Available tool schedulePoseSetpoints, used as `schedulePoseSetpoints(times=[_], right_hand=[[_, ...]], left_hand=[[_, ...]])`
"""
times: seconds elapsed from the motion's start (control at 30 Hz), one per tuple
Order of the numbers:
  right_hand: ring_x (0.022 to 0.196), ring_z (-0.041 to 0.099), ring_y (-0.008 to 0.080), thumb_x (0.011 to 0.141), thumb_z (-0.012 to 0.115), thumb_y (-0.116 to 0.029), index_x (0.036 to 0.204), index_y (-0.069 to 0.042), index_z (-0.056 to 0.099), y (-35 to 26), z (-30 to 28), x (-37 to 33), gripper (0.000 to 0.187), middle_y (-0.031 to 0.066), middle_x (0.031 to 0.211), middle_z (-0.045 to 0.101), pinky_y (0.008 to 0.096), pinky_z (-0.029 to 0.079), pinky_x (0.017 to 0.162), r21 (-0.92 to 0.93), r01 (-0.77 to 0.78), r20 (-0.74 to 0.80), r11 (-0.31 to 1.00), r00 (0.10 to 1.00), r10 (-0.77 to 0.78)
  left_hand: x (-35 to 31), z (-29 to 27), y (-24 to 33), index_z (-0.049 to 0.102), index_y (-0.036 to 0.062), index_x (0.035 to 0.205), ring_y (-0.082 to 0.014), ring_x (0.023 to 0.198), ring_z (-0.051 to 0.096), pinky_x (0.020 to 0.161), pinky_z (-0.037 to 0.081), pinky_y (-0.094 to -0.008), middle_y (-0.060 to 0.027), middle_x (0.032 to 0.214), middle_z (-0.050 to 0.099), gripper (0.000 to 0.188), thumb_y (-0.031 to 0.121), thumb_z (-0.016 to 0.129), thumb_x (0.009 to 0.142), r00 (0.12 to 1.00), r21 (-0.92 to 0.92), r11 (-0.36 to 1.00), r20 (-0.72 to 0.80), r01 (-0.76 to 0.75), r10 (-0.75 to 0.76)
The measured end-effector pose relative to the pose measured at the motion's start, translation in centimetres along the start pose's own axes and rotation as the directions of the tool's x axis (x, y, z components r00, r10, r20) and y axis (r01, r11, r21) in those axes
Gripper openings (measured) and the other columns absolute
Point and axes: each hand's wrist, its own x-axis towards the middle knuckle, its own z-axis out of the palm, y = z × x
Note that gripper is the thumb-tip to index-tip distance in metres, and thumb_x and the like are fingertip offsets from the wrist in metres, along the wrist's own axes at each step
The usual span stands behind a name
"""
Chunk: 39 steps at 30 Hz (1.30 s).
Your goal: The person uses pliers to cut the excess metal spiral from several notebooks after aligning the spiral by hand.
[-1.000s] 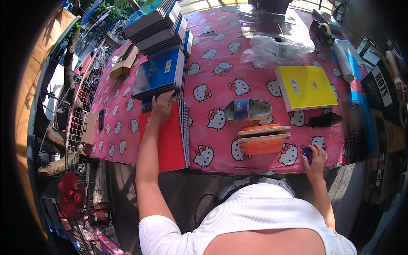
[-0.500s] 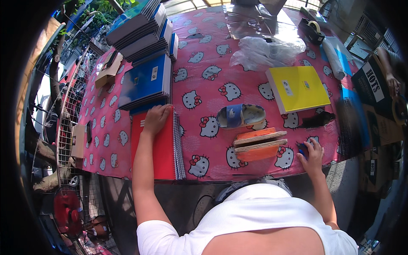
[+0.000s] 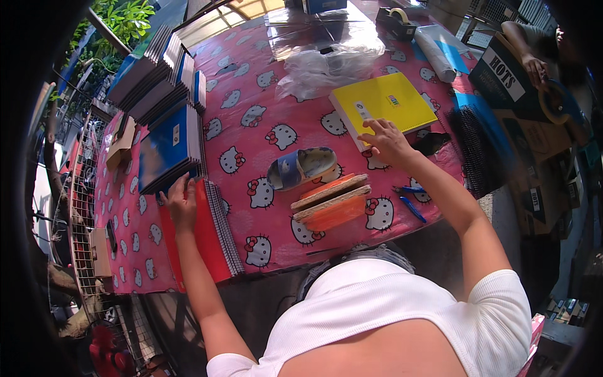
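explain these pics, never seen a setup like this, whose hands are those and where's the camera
There is no robot, just a person using bare hands. Every picture comes from a camera on their head, looking down through a wide lens that bends straight edges. Their left hand is over the red notebooks, by the blue notebooks; their right hand is at the yellow book. I can't tell whether either grips anything. The pink table cover also bears a slipper, orange blocks and a blue-handled tool.
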Motion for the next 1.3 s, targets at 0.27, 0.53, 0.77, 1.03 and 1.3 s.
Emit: schedulePoseSetpoints(times=[0.27,0.53,0.77,1.03,1.3], right_hand=[[0.083,0.062,0.0313,0.072,0.067,-0.013,0.093,-0.010,0.067,3.4,0.1,1.9,0.021,0.0101,0.086,0.065,0.0396,0.050,0.075,0.217,0.266,0.210,0.939,0.927,-0.311],[0.080,0.065,0.0341,0.077,0.065,-0.016,0.096,-0.010,0.068,4.2,-1.3,3.4,0.020,0.0161,0.086,0.067,0.0428,0.050,0.073,0.352,0.067,0.365,0.934,0.909,-0.202],[0.079,0.065,0.0345,0.079,0.064,-0.018,0.096,-0.011,0.068,4.6,-1.5,3.3,0.019,0.0163,0.085,0.067,0.0434,0.050,0.073,0.368,0.085,0.353,0.926,0.909,-0.223],[0.081,0.066,0.0346,0.079,0.061,-0.011,0.104,-0.011,0.065,4.4,-1.3,3.2,0.025,0.0169,0.084,0.067,0.0439,0.050,0.071,0.322,0.068,0.351,0.944,0.918,-0.186],[0.096,0.063,0.0295,0.074,0.061,-0.003,0.110,-0.008,0.059,-3.7,-16.6,4.8,0.036,0.0109,0.103,0.066,0.0403,0.050,0.078,0.264,0.462,-0.045,0.847,0.883,-0.467]], left_hand=[[-5.7,-5.5,16.4,0.067,0.0103,0.108,-0.0222,0.106,0.061,0.110,0.022,-0.0529,-0.0065,0.108,0.067,0.025,0.022,0.067,0.086,0.995,-0.440,0.898,0.091,-0.004,0.049],[-8.4,1.1,27.7,0.067,0.0038,0.104,-0.0245,0.099,0.062,0.094,0.042,-0.0376,-0.0120,0.104,0.068,0.025,0.016,0.070,0.083,0.960,-0.801,0.590,0.238,0.107,0.149],[-8.9,3.3,28.5,0.066,0.0021,0.109,-0.0202,0.101,0.062,0.082,0.053,-0.0304,-0.0123,0.109,0.064,0.026,0.010,0.068,0.084,0.958,-0.692,0.721,0.184,-0.032,0.220],[-9.2,4.1,28.1,0.062,0.0044,0.116,-0.0192,0.098,0.063,0.082,0.053,-0.0299,-0.0117,0.106,0.064,0.035,0.012,0.070,0.083,0.956,-0.723,0.672,0.284,0.162,0.074],[-2.7,3.6,31.5,0.055,0.0101,0.127,-0.0233,0.117,0.053,0.095,0.044,-0.0426,-0.0112,0.122,0.058,0.055,0.017,0.075,0.077,0.961,-0.405,0.873,-0.162,-0.272,0.224]])
